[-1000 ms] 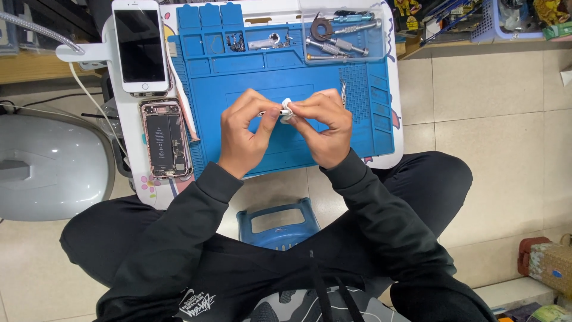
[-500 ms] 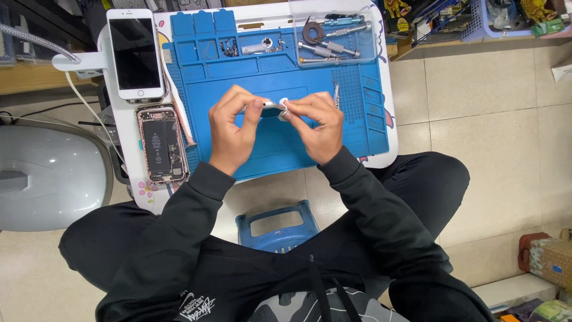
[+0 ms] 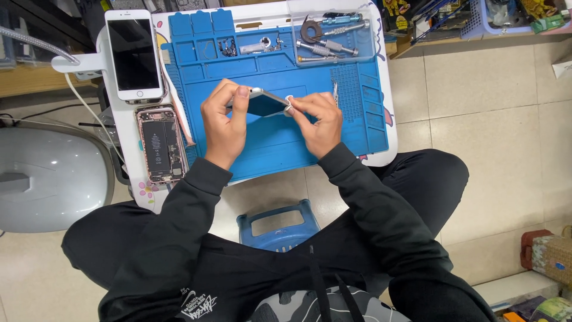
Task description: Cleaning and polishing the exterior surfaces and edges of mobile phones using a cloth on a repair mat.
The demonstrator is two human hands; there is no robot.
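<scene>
Both your hands grip the thin dark glass screen panel (image 3: 266, 104) above the blue silicone repair mat (image 3: 286, 143): left hand (image 3: 225, 122) fingers pinch its left end, right hand (image 3: 319, 116) fingers its right corner. Opened rose-gold phone body (image 3: 159, 143) lies left on the surface, internals exposed, so reassembly looks pending.

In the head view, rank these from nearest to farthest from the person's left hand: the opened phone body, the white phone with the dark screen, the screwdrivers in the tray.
From the left hand:
1. Opened phone body, to its left.
2. White phone, upper left.
3. Screwdrivers, top right tray.
</scene>
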